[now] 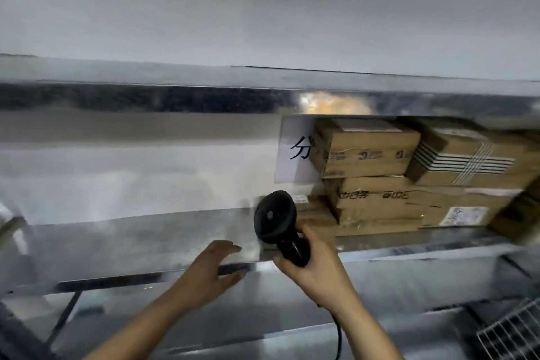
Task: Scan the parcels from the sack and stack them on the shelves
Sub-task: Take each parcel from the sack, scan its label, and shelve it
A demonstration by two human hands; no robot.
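Several brown cardboard parcels [377, 202] sit stacked on the grey metal shelf [131, 242], just beyond your right hand [318, 270], whose fingers are clamped round the black handheld scanner [274, 219]. Your left hand [206, 269] hovers with its fingers apart, holding nothing. You seem to be between parcels, so next fetch one from the sack, which is out of view. Blur hides the labels.

One head cam, wide-angle, looks fwd at the shelf [131, 242], v. near: right hand [318, 269] gripping scanner [274, 215] sits low-centre, boxes [368, 152] just above-right of that grip.
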